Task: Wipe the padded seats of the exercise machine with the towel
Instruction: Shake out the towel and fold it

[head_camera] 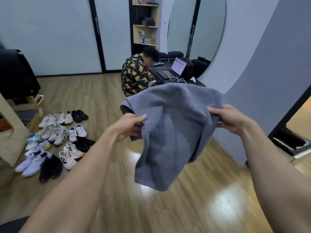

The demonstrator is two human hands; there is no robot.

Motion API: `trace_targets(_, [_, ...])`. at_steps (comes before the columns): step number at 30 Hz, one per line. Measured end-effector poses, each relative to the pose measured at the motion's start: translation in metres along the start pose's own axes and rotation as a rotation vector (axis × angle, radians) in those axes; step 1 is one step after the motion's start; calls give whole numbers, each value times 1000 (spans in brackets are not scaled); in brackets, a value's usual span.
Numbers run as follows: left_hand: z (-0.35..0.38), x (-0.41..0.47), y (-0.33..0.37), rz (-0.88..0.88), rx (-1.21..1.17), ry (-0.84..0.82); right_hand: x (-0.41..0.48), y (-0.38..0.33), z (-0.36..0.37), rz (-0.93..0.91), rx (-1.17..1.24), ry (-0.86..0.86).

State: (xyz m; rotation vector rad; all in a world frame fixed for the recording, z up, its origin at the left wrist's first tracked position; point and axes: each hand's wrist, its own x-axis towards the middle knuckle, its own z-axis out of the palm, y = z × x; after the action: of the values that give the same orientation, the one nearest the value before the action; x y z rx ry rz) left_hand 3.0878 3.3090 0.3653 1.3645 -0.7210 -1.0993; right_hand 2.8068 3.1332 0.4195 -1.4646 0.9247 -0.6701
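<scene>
A grey-blue towel point(170, 137) hangs spread in the air in front of me, above the wooden floor. My left hand point(129, 127) pinches its left edge between thumb and fingers. My right hand point(226, 119) grips its right edge, fingers curled round the cloth. The lower part of the towel droops freely toward the floor. A dark padded piece point(125, 109) peeks out behind the towel's upper left corner. No exercise machine seat is plainly visible.
Several pairs of shoes point(55, 140) lie on the floor at the left. A seated person point(134, 73) faces a low dark table with a laptop point(175, 69). A curved grey wall point(262, 78) stands to the right, a wooden frame point(11, 125) at far left.
</scene>
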Motion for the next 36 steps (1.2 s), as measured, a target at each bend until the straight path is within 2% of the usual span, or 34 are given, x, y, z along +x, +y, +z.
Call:
trace_targets(1, [-3,0,-3,10,5,48,2,3,2,-14,5,26])
trace_targets(2, [-6,1,-1,42,-87,101,4,3,5,-38,50,54])
trace_targets(4, [-17,0,14,153,-307,70,6,-4,9,-56,187,123])
trace_targets(7, [-30,-6,36,246,-243,-52,10,-20,4,-1,247,104])
trace_targets(9, [-34,-6,44,259,-229,8,12,-27,-6,49,270,5])
trace_targets(12, [-36,-3,50,347,-356,164,13,-33,-25,98,95,-15])
trace_targets(14, [-36,-4,51,411,-393,243,13,-36,-34,122,-154,82])
trace_targets(16, [-35,-4,51,478,-401,267,15,-39,-42,117,-231,210])
trace_targets(18, [-35,-5,54,533,-393,267,16,-41,-44,77,-141,258])
trace_targets(21, [-39,-6,63,591,-377,315,15,-42,-43,-20,155,192])
trace_targets(24, [-43,-9,71,600,-321,338,15,-44,-39,-151,285,156])
trace_targets(27, [-42,-15,78,631,-255,323,15,-48,-37,-215,401,198])
trace_targets(32, [-46,-20,84,748,-114,363,19,-57,-39,-254,526,330])
trace_targets(36, [-51,-22,92,830,-76,442,19,-63,-44,-351,426,321])
